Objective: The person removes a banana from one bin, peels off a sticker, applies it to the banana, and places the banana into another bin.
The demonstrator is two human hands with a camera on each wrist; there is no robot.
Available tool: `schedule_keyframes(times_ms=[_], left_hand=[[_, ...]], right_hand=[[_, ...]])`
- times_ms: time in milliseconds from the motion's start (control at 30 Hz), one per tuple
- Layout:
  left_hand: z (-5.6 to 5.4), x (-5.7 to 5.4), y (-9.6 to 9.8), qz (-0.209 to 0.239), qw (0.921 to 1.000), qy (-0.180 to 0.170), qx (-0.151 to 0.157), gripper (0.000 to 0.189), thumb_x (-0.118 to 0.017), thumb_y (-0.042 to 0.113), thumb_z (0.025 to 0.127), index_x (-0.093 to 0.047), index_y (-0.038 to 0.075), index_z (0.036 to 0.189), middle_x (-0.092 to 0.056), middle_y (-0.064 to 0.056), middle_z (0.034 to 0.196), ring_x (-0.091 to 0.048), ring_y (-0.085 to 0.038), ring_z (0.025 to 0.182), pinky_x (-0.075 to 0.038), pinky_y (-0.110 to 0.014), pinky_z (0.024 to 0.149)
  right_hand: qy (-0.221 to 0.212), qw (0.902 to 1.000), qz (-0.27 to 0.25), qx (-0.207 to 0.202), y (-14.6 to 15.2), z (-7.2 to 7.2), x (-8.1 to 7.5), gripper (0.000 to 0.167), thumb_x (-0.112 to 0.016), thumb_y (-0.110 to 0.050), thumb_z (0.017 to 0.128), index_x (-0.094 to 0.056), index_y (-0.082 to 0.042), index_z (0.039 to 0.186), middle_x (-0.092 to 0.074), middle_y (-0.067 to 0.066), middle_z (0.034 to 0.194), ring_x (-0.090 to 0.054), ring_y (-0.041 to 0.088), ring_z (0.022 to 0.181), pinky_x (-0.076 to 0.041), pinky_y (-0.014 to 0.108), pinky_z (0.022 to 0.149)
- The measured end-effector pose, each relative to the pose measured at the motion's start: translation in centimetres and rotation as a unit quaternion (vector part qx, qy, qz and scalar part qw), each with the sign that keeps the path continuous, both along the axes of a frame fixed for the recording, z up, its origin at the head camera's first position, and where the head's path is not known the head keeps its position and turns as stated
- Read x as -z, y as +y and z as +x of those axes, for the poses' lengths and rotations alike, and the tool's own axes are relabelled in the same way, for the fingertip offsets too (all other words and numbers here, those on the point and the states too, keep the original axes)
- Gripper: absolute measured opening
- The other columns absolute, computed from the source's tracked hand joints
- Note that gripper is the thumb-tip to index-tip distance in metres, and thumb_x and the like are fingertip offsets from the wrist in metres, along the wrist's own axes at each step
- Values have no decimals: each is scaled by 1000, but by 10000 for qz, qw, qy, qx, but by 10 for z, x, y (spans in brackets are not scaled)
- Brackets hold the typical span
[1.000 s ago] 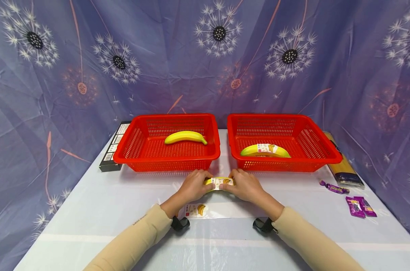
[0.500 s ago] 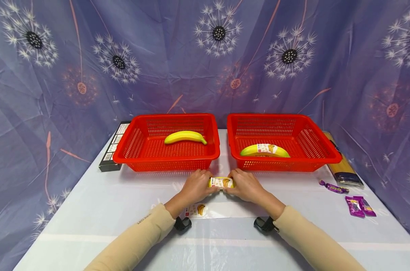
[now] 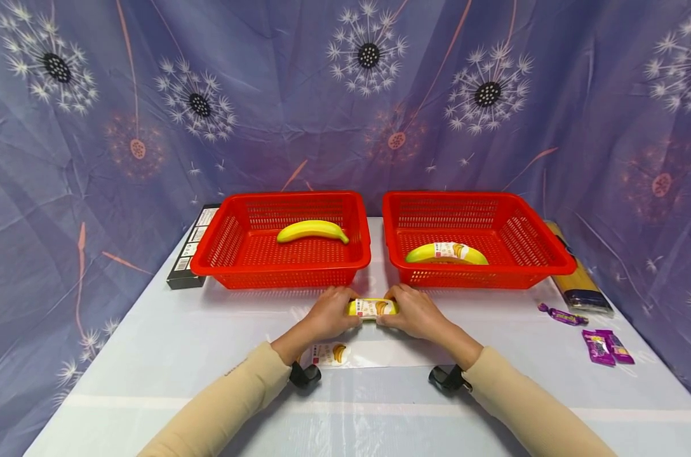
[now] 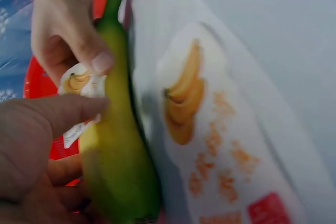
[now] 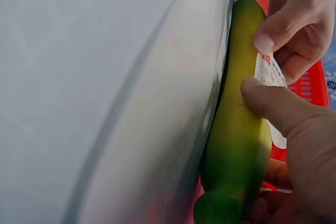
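Observation:
A yellow banana with green ends (image 4: 118, 135) lies crosswise on the table in front of the baskets. My left hand (image 3: 329, 312) grips its left part and my right hand (image 3: 415, 312) its right part, fingers behind and thumbs in front. A white label printed with bananas (image 3: 374, 308) lies over its middle, between the hands. In the left wrist view the left thumb (image 4: 86, 109) presses at the label's edge; in the right wrist view the right thumb (image 5: 262, 95) does likewise. Part of the label stands away from the peel there. The hands hide the banana's ends in the head view.
A strip with another banana label (image 3: 331, 354) lies nearer me. The left red basket (image 3: 288, 276) holds a plain banana (image 3: 311, 231); the right red basket (image 3: 477, 279) holds a labelled banana (image 3: 422, 254). A black box (image 3: 188, 257), purple candies (image 3: 599, 348) and a yellow package (image 3: 580, 285) lie outside.
The left hand shifted slightly right, then back left. Both thumbs have moved off the label's face toward its lower edge, so more of its print shows. The baskets have not moved.

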State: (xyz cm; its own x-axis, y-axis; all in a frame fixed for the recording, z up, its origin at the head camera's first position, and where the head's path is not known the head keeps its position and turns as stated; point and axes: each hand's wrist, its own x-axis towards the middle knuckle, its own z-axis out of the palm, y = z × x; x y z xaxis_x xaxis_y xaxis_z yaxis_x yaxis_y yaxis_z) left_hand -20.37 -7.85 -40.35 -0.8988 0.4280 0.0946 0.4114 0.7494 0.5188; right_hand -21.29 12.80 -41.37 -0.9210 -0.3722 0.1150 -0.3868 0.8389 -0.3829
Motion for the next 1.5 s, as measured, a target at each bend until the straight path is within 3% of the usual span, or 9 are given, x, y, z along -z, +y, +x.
schedule_keyframes(times_ms=[333, 467, 567, 733, 800, 967, 1200, 1300, 1500], left_hand=[[1, 6, 4, -206, 9980, 592, -114, 36, -76, 25, 77, -63, 5, 103, -64, -7, 98, -53, -23, 93, -42, -38, 86], [2, 6, 4, -182, 9981, 573, -118, 36, -76, 26, 77, -63, 5, 104, -64, -7, 100, -53, -23, 94, -41, -38, 87], [2, 6, 4, -187, 9983, 539, -147, 36, -75, 26, 78, -63, 7, 105, -65, -7, 102, -54, -23, 96, -41, -39, 90], [1, 8, 4, -165, 9986, 476, -179, 36, -75, 27, 78, -63, 8, 106, -65, -7, 104, -54, -23, 99, -42, -39, 92], [0, 8, 4, -105, 9991, 375, -195, 36, -76, 26, 77, -63, 7, 105, -65, -7, 104, -54, -23, 97, -42, -39, 90], [-5, 7, 5, 266, 9988, -165, -388, 36, -76, 30, 77, -66, 8, 102, -66, -4, 98, -54, -19, 91, -43, -35, 83], [-11, 8, 6, 794, 9920, -729, -655, 37, -73, 35, 80, -65, 5, 100, -66, -6, 94, -55, -17, 83, -44, -30, 74], [-14, 10, 6, 1138, 9845, -1097, -760, 33, -72, 32, 82, -65, 5, 99, -65, -6, 90, -53, -16, 78, -44, -27, 69], [-19, 14, 4, 1965, 9587, -1725, -1120, 22, -65, 24, 87, -67, 2, 90, -61, -5, 81, -50, -13, 72, -40, -22, 62]], right_hand=[[70, 9989, -410, 215, 0, -4, 2, 40, -69, -51, 78, -63, -13, 85, -60, -3, 75, -50, 11, 66, -39, 28, 61], [-264, 9968, -746, 127, 3, -8, 2, 32, -69, -46, 81, -62, -15, 81, -57, -4, 71, -48, 11, 65, -37, 26, 59], [-911, 9872, -1308, 85, 8, -11, 4, 25, -69, -38, 83, -62, -14, 80, -57, -2, 72, -48, 12, 67, -37, 25, 60], [-1798, 9598, -2137, 267, 12, -15, 5, 17, -66, -25, 87, -64, -9, 85, -59, 4, 81, -50, 15, 77, -40, 26, 66], [-1861, 9572, -2190, 328, 12, -15, 5, 16, -65, -24, 87, -64, -9, 86, -60, 4, 83, -50, 16, 78, -40, 26, 67], [-1603, 9666, -1976, 315, 9, -12, 5, 15, -65, -23, 88, -64, -9, 88, -61, 4, 82, -51, 16, 76, -40, 27, 66], [-1307, 9752, -1770, 247, 8, -11, 6, 15, -65, -25, 88, -64, -10, 87, -62, 2, 82, -51, 14, 75, -41, 27, 67], [-1241, 9772, -1708, 236, 8, -10, 6, 16, -65, -26, 88, -64, -10, 87, -61, 2, 82, -50, 14, 75, -41, 27, 67], [-1205, 9785, -1662, 202, 7, -9, 6, 17, -65, -27, 88, -63, -10, 89, -61, 2, 82, -50, 13, 74, -41, 27, 67]])
